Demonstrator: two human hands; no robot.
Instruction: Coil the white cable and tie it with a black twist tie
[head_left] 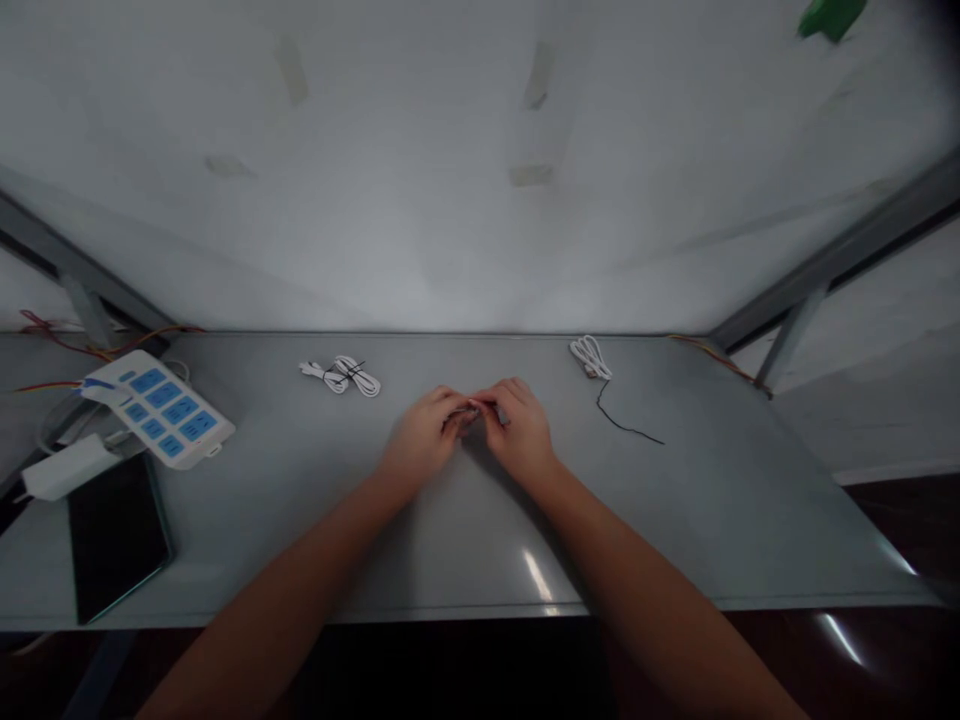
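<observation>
My left hand and my right hand meet at the middle of the grey table, fingertips pinched together on a small thin thing that I cannot make out. A coiled white cable tied with a black band lies to the left behind my hands. A second coiled white cable lies to the right, with a loose black tie wire beside it.
At the left edge lie a white power strip with blue sockets, a white adapter and a dark phone. Red and orange wires trail at the far left. Metal frame bars rise at both back corners.
</observation>
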